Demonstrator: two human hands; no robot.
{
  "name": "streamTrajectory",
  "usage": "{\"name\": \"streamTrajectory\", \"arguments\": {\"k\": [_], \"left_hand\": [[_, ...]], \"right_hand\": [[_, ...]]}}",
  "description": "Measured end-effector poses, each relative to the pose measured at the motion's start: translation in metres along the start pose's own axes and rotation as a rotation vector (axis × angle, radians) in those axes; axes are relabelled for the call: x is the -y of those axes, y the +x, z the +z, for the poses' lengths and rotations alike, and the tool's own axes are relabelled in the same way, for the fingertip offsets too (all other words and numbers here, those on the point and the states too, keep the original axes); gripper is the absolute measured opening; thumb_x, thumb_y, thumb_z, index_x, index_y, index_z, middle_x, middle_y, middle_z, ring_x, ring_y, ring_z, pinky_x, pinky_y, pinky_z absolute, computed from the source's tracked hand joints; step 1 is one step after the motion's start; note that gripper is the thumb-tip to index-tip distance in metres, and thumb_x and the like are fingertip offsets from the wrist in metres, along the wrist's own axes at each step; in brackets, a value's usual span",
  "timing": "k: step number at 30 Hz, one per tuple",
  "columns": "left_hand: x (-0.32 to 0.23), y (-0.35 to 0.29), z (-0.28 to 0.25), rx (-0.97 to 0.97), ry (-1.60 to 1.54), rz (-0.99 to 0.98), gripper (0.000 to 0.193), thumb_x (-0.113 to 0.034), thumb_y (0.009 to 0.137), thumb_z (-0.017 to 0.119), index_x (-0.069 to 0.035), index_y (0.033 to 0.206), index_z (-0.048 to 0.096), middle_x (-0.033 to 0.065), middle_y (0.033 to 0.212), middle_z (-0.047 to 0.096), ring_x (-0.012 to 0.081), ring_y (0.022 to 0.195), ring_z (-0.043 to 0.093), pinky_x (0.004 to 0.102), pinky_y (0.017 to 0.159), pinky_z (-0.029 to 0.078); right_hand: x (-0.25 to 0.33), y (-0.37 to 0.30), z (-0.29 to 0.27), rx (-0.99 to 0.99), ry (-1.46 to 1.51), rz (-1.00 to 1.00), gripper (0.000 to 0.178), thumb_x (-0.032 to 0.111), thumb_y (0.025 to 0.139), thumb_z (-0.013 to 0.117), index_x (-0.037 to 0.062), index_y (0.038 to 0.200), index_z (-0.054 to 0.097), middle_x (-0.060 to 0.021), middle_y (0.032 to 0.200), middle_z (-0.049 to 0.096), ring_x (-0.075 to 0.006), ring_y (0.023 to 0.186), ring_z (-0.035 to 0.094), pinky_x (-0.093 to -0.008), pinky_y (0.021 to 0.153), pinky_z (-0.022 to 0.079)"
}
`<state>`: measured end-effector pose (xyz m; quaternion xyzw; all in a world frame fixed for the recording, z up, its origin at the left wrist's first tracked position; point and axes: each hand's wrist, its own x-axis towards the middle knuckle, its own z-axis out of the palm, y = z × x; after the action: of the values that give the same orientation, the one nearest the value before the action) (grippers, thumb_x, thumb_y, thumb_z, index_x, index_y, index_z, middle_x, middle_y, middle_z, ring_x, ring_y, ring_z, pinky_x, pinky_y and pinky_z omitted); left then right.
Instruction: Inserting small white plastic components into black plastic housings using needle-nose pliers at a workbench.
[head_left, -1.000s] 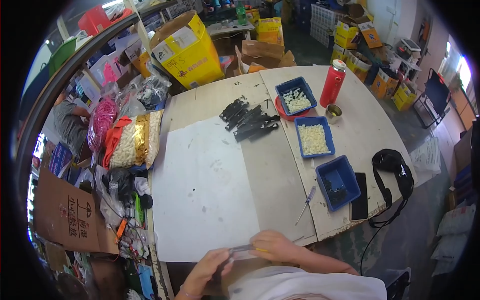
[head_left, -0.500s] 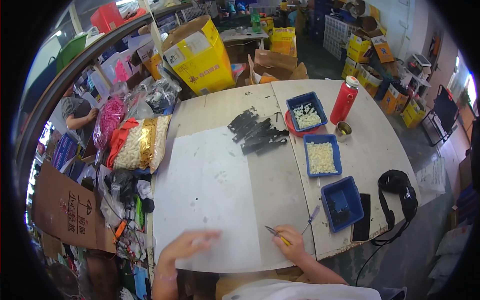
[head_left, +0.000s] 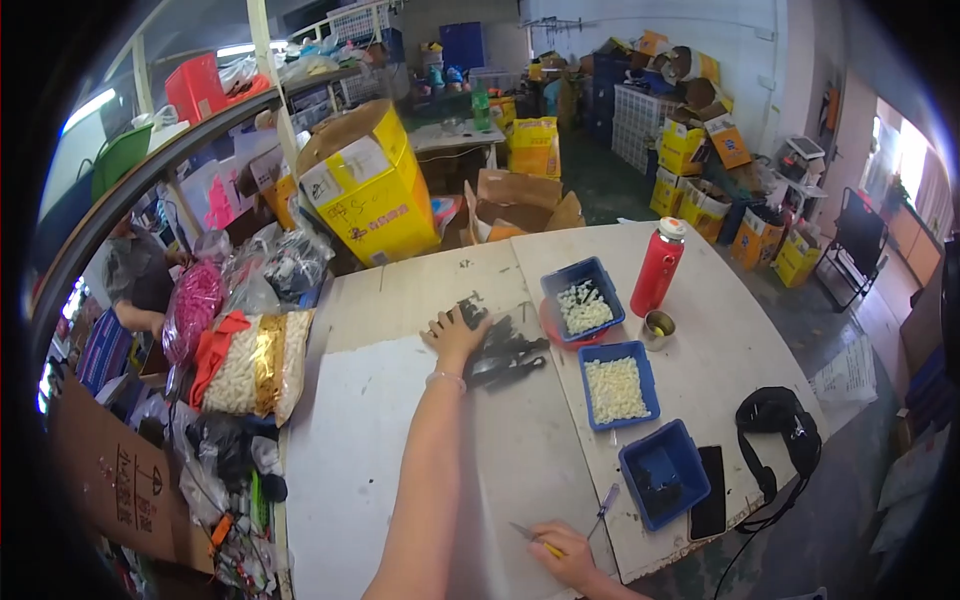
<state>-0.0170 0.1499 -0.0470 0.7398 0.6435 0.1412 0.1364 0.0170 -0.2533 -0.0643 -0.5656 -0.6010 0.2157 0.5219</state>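
Likely picking step — left hand at black strips, hold unclear; right hand clutching pliers — one strip needs separating.

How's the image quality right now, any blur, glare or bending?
In the head view, the black strips by the left hand look smeared; glare washes out the window at far right; the shelf rail at upper left bows; the picture's corners go black.

left arm: outstretched, forearm running up toward 12–1 o'clock
left hand: palm down, fingers spread, fanned toward 11
right hand: at 5 o'clock from left, fingers curled in a grip
right forearm: mostly cut off, angled toward 10
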Motion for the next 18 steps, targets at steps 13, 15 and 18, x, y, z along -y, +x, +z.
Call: {"name": "streamTrajectory", "arguments": {"k": [13,15,18], "left_hand": [[0.024,-0.099,-0.006,0.031,-0.084,0.669,0.057,-0.055,0.074,0.057,-0.019,0.118,0.057,0.0127,0.128,0.039,0.0311,0.121,0.032,0.0482,0.099,0.024],[0.021,-0.122,-0.011,0.050,-0.082,0.722,0.054,-0.052,0.076,0.058,-0.018,0.118,0.057,0.0124,0.125,0.041,0.0306,0.120,0.033,0.0515,0.099,0.023],[0.015,-0.157,-0.027,-0.033,-0.056,0.695,0.048,-0.046,0.080,0.057,-0.013,0.115,0.057,0.0142,0.120,0.044,0.0305,0.118,0.036,0.0612,0.098,0.019]], "right_hand": [[0.000,0.009,0.003,0.108,-0.040,-0.140,0.010,0.006,0.072,0.068,-0.0006,0.073,0.060,-0.0122,0.085,0.063,-0.0261,0.076,0.060,-0.0325,0.067,0.048],[-0.008,0.006,0.003,0.082,-0.008,-0.194,0.010,0.006,0.072,0.068,-0.0003,0.073,0.060,-0.0119,0.086,0.063,-0.0259,0.077,0.060,-0.0323,0.067,0.048],[0.006,0.004,-0.001,0.027,0.051,-0.084,0.008,0.004,0.073,0.066,-0.0014,0.074,0.060,-0.0126,0.087,0.063,-0.0256,0.077,0.060,-0.0310,0.068,0.047]]}}
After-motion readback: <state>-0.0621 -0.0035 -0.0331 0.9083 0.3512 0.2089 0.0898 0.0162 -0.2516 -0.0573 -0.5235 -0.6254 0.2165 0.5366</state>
